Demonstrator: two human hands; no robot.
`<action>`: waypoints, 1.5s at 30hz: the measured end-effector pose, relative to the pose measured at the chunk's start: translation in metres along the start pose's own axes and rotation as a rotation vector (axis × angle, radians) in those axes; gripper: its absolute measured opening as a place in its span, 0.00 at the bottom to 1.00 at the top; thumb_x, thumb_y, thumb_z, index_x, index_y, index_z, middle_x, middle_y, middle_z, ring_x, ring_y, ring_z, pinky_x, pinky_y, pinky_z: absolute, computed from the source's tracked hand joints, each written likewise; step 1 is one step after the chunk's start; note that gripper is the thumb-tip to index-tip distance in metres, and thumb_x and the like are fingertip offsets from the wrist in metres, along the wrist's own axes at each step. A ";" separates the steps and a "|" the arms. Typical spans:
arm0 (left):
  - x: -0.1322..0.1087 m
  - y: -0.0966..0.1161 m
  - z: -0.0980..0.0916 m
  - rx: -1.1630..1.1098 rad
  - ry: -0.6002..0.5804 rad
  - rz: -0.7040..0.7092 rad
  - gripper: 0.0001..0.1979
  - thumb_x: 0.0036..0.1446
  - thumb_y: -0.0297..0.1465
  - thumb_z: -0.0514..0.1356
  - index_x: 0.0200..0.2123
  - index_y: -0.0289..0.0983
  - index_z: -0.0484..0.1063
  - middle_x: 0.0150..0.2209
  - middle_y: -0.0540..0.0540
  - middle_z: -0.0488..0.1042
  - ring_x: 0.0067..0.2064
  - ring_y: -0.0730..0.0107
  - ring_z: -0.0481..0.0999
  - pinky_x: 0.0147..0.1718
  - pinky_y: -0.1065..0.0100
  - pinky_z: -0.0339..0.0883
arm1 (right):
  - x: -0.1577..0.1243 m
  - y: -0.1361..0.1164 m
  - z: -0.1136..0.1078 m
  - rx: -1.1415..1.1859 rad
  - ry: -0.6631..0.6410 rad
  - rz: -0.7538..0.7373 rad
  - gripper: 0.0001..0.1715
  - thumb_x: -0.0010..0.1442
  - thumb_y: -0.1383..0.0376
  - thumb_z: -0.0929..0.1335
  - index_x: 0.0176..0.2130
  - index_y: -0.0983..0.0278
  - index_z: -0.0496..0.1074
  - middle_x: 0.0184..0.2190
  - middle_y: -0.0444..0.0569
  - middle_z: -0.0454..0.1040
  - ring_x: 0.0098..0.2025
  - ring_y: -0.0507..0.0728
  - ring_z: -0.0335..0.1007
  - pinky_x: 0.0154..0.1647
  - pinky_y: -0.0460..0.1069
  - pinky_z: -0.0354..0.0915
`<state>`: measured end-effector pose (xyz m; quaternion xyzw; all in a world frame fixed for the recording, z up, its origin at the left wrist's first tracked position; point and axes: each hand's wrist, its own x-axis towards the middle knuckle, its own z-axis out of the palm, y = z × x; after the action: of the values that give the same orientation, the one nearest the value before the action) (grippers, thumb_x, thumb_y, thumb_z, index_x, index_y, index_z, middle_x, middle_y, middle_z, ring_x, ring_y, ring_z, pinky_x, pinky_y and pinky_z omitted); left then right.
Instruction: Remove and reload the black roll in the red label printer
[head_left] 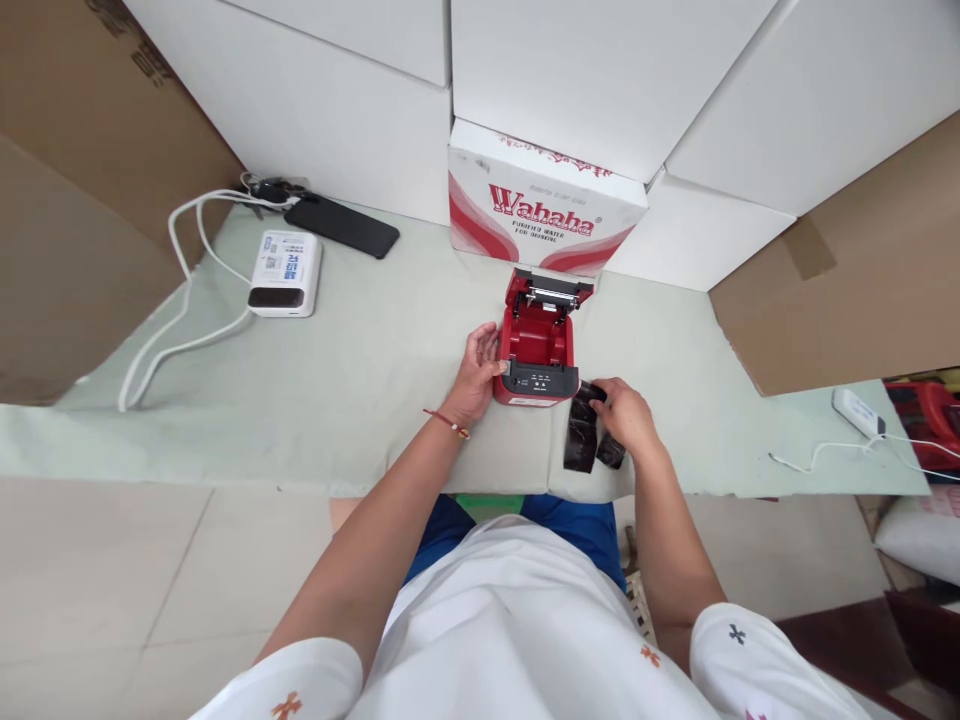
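Note:
A small red and black printer (535,384), like a receipt or label printer, sits on the table with its lid raised at the back. The red paper bay inside it looks bare. My left hand (475,378) grips the printer's left side, its thumb on the front left corner and its fingers along the side. To the right of the printer, my right hand (627,412) pinches a crinkled, shiny black strip (581,435) between thumb and fingers. The strip hangs or lies toward the table's front edge; its exact material is unclear.
A Wahaha water carton (547,210) stands behind the printer, against stacked white boxes. On the left lie a black phone (343,225), a white power bank (285,272) and a looped white cable (171,345). Brown cardboard (847,260) flanks the table. A white device (858,412) lies far right.

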<state>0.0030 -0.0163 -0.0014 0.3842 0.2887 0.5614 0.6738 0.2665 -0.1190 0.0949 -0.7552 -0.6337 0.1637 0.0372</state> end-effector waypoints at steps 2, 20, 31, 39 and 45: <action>0.000 0.001 0.001 -0.011 0.002 -0.010 0.43 0.42 0.47 0.78 0.60 0.49 0.65 0.73 0.43 0.62 0.79 0.47 0.54 0.78 0.49 0.48 | 0.002 -0.006 0.002 -0.043 -0.041 0.011 0.24 0.68 0.67 0.69 0.62 0.60 0.77 0.60 0.54 0.78 0.56 0.64 0.78 0.53 0.54 0.70; -0.003 0.008 0.005 -0.027 0.006 -0.047 0.42 0.44 0.44 0.76 0.61 0.47 0.65 0.73 0.43 0.62 0.80 0.50 0.53 0.79 0.49 0.45 | -0.020 -0.032 -0.092 0.239 -0.235 -0.268 0.19 0.66 0.62 0.71 0.56 0.57 0.82 0.49 0.50 0.83 0.44 0.59 0.79 0.45 0.51 0.72; -0.001 0.006 0.005 -0.034 0.025 -0.039 0.41 0.43 0.42 0.75 0.59 0.47 0.65 0.73 0.43 0.62 0.79 0.51 0.54 0.79 0.50 0.45 | 0.040 -0.118 -0.085 -0.063 -0.024 -0.304 0.23 0.68 0.66 0.68 0.61 0.60 0.78 0.58 0.55 0.81 0.52 0.65 0.78 0.54 0.57 0.71; 0.000 0.004 0.005 -0.013 0.016 -0.036 0.41 0.44 0.44 0.74 0.61 0.47 0.64 0.73 0.42 0.61 0.79 0.50 0.52 0.78 0.50 0.46 | 0.072 -0.150 -0.054 -0.355 -0.077 -0.167 0.21 0.68 0.69 0.67 0.58 0.59 0.78 0.54 0.59 0.83 0.53 0.71 0.80 0.48 0.58 0.72; -0.001 0.006 0.007 -0.042 0.028 -0.053 0.40 0.43 0.39 0.73 0.60 0.46 0.64 0.73 0.41 0.61 0.79 0.50 0.53 0.78 0.50 0.47 | 0.086 -0.147 -0.042 -0.337 -0.080 -0.138 0.22 0.68 0.68 0.68 0.60 0.59 0.78 0.53 0.59 0.83 0.55 0.70 0.80 0.50 0.58 0.72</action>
<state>0.0057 -0.0180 0.0078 0.3544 0.2962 0.5546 0.6922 0.1528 -0.0006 0.1556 -0.6984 -0.7033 0.0822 -0.1041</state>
